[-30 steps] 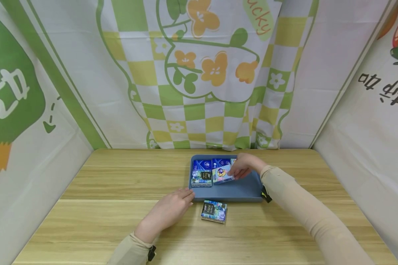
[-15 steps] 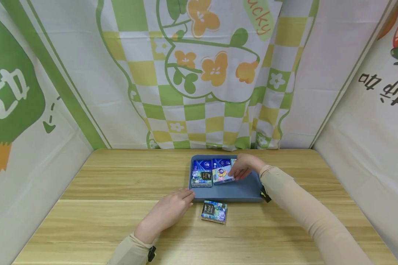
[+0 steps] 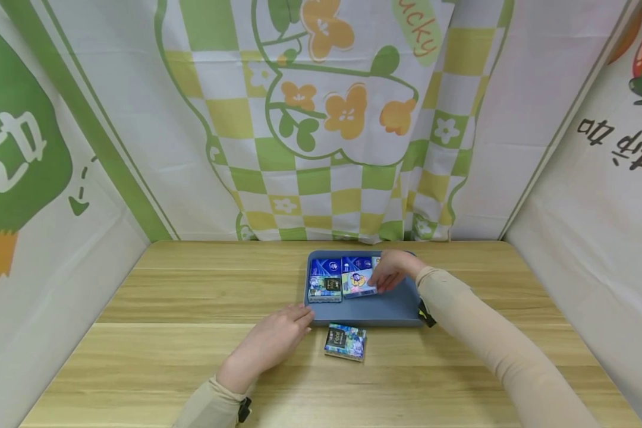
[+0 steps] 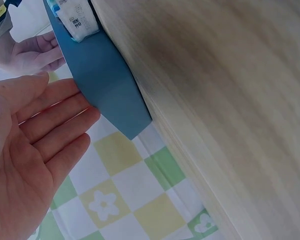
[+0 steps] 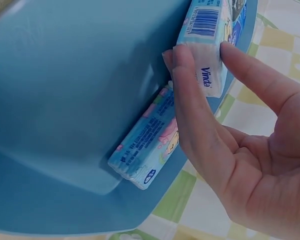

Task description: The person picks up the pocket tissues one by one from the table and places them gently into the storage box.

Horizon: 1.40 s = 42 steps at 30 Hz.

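My right hand (image 3: 396, 268) pinches a light blue Vinda tissue pack (image 3: 357, 282) between thumb and fingers. In the right wrist view the thumb and fingertips lie on opposite sides of the held pack (image 5: 205, 60). It sits inside the blue-grey tray (image 3: 390, 312), right of a colourful Face tissue pack (image 3: 325, 288) and in front of a dark blue pack (image 3: 357, 262). My left hand (image 3: 275, 334) rests at the tray's front left corner. Its straight fingers (image 4: 60, 117) touch the tray wall in the left wrist view.
Another dark blue pack (image 3: 325, 267) lies in the tray's back left. A light blue cartoon pack (image 5: 145, 145) lies by the tray wall, mostly covered by the right hand in the head view. One loose Face pack (image 3: 345, 342) lies on the wooden table (image 3: 208, 285) before the tray.
The held tissue pack has shifted slightly and lies straighter beside the Face pack, with my right hand moving slightly left. My left hand has stayed at the tray corner.
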Each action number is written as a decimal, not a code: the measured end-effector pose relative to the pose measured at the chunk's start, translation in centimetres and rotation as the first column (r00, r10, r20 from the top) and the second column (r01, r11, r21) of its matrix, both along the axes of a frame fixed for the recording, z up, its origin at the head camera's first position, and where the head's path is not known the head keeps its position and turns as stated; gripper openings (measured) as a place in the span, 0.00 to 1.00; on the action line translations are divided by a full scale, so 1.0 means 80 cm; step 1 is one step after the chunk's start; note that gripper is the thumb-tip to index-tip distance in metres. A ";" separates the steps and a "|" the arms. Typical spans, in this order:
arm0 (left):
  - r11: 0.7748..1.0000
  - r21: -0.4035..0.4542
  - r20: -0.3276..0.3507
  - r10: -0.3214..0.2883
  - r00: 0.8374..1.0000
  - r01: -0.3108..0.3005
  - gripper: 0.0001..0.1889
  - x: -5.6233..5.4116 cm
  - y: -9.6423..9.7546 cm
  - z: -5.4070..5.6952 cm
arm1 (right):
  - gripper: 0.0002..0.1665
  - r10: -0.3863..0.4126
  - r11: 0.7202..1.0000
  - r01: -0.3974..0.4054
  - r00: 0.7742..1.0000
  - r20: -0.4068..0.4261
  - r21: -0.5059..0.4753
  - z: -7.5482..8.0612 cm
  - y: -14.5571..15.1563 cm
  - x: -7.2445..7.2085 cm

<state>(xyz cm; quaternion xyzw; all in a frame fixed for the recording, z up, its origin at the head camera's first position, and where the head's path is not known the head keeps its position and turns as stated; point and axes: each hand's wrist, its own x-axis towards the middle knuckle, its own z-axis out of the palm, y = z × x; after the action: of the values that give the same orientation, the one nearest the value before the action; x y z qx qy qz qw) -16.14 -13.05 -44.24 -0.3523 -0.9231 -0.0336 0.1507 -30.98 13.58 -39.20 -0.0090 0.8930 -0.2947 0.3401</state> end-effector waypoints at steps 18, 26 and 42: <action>1.000 0.005 0.011 0.003 1.000 -0.003 0.16 0.001 0.000 0.001 | 0.12 -0.021 0.999 0.021 1.000 0.002 -0.030 -0.005 -0.005 -0.004; 1.000 0.005 -0.003 -0.001 1.000 0.001 0.16 -0.001 -0.001 -0.001 | 0.11 -0.021 1.000 0.021 0.999 -0.026 -0.014 -0.004 -0.008 -0.002; 1.000 0.021 0.001 -0.013 1.000 0.013 0.16 -0.001 0.000 0.000 | 0.11 -0.037 0.999 0.037 0.999 -0.036 -0.018 0.001 -0.011 -0.003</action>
<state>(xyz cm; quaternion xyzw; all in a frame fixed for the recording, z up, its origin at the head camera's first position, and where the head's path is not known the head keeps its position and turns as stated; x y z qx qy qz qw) -16.22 -13.06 -44.25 -0.3565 -0.9205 -0.0444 0.1534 -31.24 12.74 -39.14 -0.0007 0.8965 -0.3083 0.3182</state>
